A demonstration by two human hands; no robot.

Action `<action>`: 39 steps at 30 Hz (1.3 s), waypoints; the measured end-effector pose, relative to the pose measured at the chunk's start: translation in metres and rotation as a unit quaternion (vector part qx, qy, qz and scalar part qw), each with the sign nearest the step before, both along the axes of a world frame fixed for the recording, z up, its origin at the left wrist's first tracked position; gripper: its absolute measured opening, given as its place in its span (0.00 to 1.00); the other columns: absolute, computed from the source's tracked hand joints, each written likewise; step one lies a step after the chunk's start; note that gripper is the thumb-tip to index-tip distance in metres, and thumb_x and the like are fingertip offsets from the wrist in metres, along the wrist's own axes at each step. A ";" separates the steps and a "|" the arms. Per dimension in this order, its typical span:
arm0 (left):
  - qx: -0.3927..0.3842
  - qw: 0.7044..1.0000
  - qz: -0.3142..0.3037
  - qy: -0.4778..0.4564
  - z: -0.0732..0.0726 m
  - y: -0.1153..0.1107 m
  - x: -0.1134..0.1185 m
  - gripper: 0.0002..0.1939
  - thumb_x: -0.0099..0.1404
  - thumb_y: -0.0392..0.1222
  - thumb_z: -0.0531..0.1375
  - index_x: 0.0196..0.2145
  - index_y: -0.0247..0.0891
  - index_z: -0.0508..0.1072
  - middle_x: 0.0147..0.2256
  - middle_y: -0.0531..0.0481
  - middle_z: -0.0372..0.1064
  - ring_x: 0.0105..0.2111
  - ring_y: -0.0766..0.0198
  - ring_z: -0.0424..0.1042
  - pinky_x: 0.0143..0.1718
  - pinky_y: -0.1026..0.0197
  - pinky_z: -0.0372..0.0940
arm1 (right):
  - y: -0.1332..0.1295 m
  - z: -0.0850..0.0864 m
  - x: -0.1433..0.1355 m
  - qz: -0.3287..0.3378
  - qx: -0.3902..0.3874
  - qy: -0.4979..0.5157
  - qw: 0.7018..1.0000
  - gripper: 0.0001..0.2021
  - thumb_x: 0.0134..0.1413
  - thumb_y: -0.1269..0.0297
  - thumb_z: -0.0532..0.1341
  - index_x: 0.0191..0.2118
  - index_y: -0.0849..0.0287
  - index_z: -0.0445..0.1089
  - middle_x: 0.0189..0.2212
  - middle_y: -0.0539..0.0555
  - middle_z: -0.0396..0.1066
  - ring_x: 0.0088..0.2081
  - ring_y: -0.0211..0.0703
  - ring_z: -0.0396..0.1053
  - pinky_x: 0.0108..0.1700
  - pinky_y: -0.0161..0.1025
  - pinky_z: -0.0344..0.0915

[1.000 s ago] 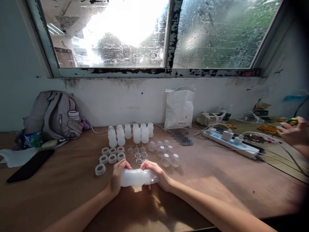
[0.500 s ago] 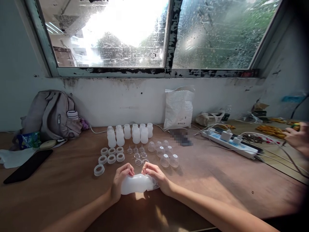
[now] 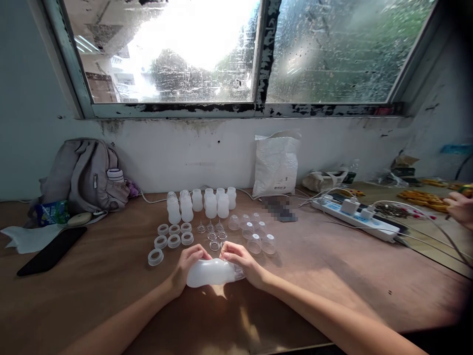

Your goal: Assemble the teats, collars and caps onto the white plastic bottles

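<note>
A milky-white baby bottle (image 3: 210, 273) lies sideways between my two hands, just above the brown table (image 3: 111, 296). My left hand (image 3: 187, 264) is wrapped round its base end. My right hand (image 3: 244, 264) grips the other end, where a clear cap (image 3: 239, 272) partly shows behind the fingers. Beyond my hands, screw rings (image 3: 173, 240) stand in rows on the left. Clear nipples (image 3: 211, 235) are grouped in the middle, partly hidden by my fingers. Transparent caps (image 3: 254, 243) stand on the right. Several upright baby bottles (image 3: 210, 204) form rows behind them, two with clear caps on.
A grey backpack (image 3: 83, 172) and a black phone (image 3: 51, 251) lie at left. A white plastic bag (image 3: 276, 165) leans on the wall. To the right are a power strip (image 3: 358, 222) with cables and another person's hand (image 3: 460, 207) at the edge.
The view has shifted slightly. The bottle is turned a little in my hands and sits more level; both hands keep their hold on it. The other person's hand is now further out of view.
</note>
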State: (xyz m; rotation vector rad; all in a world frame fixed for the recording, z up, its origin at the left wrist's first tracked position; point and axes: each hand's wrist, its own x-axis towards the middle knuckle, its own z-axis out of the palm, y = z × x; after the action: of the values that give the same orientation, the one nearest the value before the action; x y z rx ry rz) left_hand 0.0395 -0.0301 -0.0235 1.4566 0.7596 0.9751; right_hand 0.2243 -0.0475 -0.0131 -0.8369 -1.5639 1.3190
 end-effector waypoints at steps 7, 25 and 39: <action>-0.039 0.994 0.094 -0.030 0.000 0.009 -0.001 0.18 0.57 0.47 0.51 0.20 0.33 0.70 0.23 0.49 0.67 0.23 0.66 0.63 0.24 0.66 0.56 | 0.002 -0.004 0.001 -0.057 -0.016 -0.042 0.997 0.15 0.50 0.51 0.54 0.31 0.60 0.61 0.26 0.49 0.60 0.23 0.34 0.59 0.20 0.30 0.54; 0.017 0.990 0.123 -0.067 -0.005 0.010 -0.003 0.19 0.60 0.45 0.46 0.19 0.36 0.66 0.22 0.51 0.64 0.23 0.65 0.62 0.24 0.65 0.58 | -0.009 -0.015 0.007 -0.130 0.271 -0.256 0.919 0.10 0.59 0.62 0.43 0.40 0.60 0.56 0.23 0.50 0.62 0.23 0.36 0.58 0.27 0.33 0.56; -0.086 0.992 0.041 -0.082 0.003 -0.011 0.011 0.12 0.59 0.49 0.51 0.34 0.38 0.63 0.30 0.52 0.61 0.25 0.66 0.63 0.19 0.67 0.58 | 0.001 -0.012 0.018 -0.212 0.396 -0.210 0.869 0.08 0.56 0.63 0.48 0.40 0.60 0.57 0.18 0.45 0.57 0.16 0.31 0.51 0.20 0.30 0.51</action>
State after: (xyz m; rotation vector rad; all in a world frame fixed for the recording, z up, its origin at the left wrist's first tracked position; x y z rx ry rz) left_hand 0.0508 -0.0411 -0.0205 1.1887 0.7684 1.0517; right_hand 0.2426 -0.0464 -0.0251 -0.8749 -1.8904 0.1129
